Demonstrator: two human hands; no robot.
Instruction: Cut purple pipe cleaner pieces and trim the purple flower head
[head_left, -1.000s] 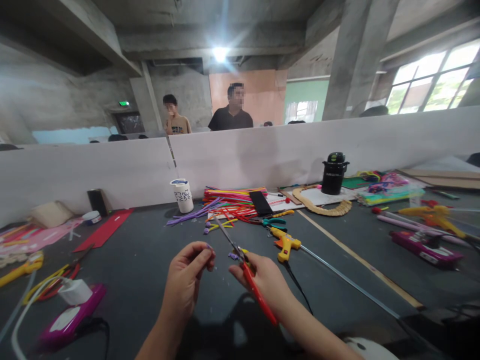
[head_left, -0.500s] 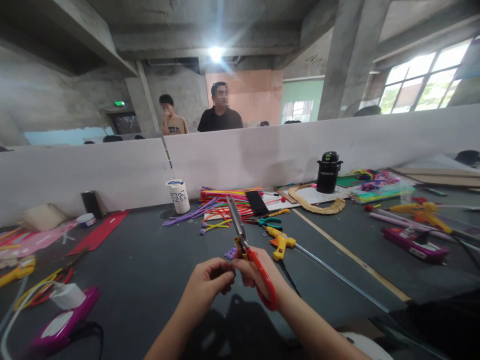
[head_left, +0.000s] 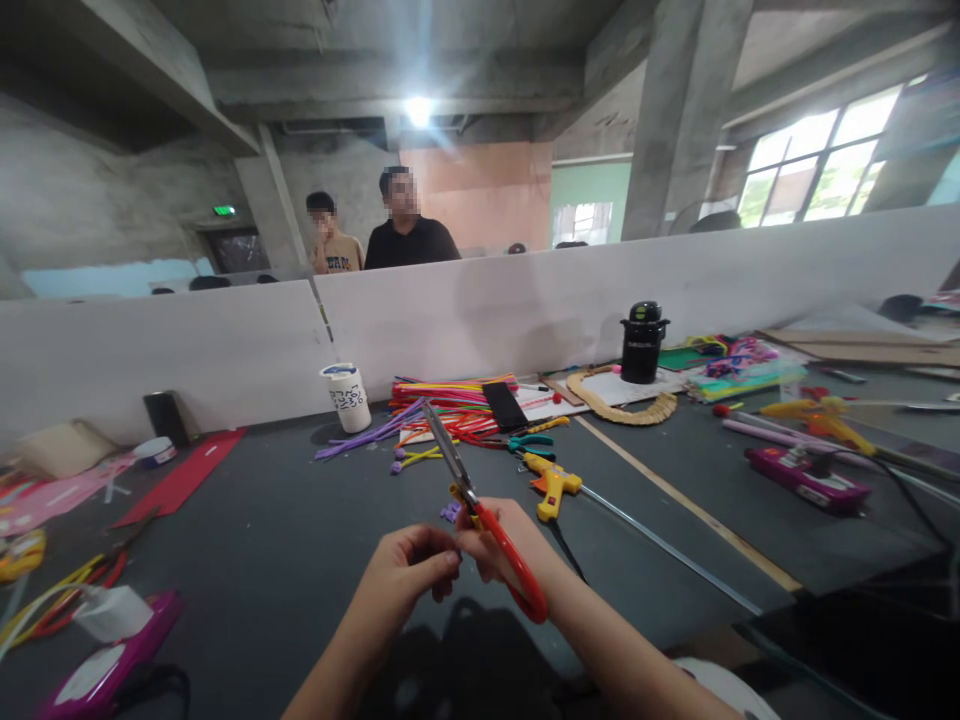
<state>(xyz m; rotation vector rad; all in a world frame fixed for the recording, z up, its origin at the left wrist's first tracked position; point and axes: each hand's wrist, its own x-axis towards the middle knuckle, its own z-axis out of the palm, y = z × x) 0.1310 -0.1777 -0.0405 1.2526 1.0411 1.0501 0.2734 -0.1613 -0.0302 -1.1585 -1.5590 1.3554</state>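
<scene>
On my feed, the right hand (head_left: pixel 501 548) was clamped on the red handles of a pair of scissors (head_left: pixel 480 512). The blades lay together and pointed up and away to the left. The left hand (head_left: pixel 409 578) sat just beside it with its fingers curled and pinched, the fingertips touching those of the right hand, so the two hands met low in the middle of the view. I could not tell what, if anything, the left hand pinched. A small purple piece (head_left: pixel 450 512) showed just above the meeting fingers, beside the scissors' pivot, and I could not make out whether it was held or lay on the counter (head_left: pixel 285 530). Both hands hovered over that dark grey surface. Just beyond the right hand lay a yellow glue gun (head_left: pixel 551 485), and past it a teal-handled tool (head_left: pixel 536 443). Farther back were a heap of coloured pipe cleaners (head_left: pixel 450 395) with a black slab (head_left: pixel 504 405) lying on it, a white cup (head_left: pixel 346 397) to its left and a black canister (head_left: pixel 643 343) to its right. A white partition (head_left: pixel 525 310) closed the far edge, and two people (head_left: pixel 405 235) stood behind it.
</scene>
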